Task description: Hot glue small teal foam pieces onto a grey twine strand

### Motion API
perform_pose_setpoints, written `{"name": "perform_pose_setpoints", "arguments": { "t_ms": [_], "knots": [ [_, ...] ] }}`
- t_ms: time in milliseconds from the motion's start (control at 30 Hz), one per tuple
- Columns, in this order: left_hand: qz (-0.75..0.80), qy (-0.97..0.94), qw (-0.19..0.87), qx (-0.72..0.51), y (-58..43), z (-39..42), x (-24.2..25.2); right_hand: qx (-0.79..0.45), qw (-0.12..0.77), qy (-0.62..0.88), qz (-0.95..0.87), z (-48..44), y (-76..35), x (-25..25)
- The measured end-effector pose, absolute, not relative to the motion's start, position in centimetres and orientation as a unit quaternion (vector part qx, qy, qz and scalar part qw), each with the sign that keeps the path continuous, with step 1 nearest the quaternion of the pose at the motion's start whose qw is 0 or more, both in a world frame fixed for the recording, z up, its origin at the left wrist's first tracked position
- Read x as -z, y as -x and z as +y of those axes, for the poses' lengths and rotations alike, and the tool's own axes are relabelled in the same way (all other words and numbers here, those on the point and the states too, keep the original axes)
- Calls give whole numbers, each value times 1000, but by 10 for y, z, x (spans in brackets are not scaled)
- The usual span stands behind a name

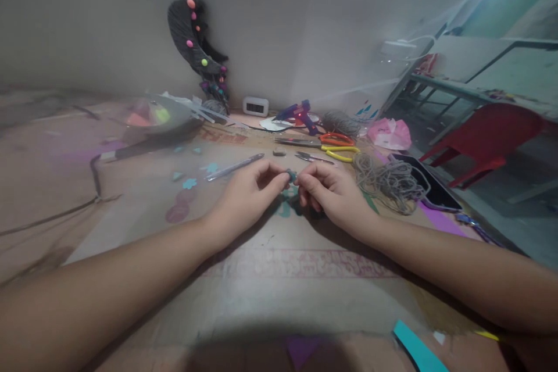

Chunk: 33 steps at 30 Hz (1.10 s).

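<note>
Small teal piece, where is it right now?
In the head view, the small teal piece is just right of centre, between the fingertips of the left hand and the right hand.

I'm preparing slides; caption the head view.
Left hand and right hand meet at a teal piece near orange scissors and tangled yarn.

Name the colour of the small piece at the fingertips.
The piece looks dark teal, though slightly blurred; it shows in the head view.
</note>
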<state>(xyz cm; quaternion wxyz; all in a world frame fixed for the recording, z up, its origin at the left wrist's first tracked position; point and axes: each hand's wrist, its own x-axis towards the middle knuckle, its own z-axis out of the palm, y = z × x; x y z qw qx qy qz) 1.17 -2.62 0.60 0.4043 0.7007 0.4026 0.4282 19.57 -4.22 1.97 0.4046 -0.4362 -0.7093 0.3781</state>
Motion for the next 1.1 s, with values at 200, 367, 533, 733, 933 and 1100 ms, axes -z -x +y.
{"name": "perform_pose_setpoints", "arguments": {
  "t_ms": [200,367,533,733,933,1100],
  "knots": [
    [391,-720,389,-421,-12,-27,-8,-414,378,442,-700,-42,-195,-22],
    [384,-732,383,-412,-12,-29,-11,-411,361,456,-702,-41,-196,-24],
    [403,-715,391,-417,-12,-29,-11,-417,386,435,-698,-40,-196,-21],
    [409,-701,404,-423,-11,-27,-10,-401,440,434,-676,-37,-195,-14],
    [404,-690,414,-435,-11,-25,-7,-251,448,453,-729,-36,-198,-16],
    [401,-692,417,-432,-12,-27,-9,-261,448,446,-730,-36,-198,-17]
  ]
}}
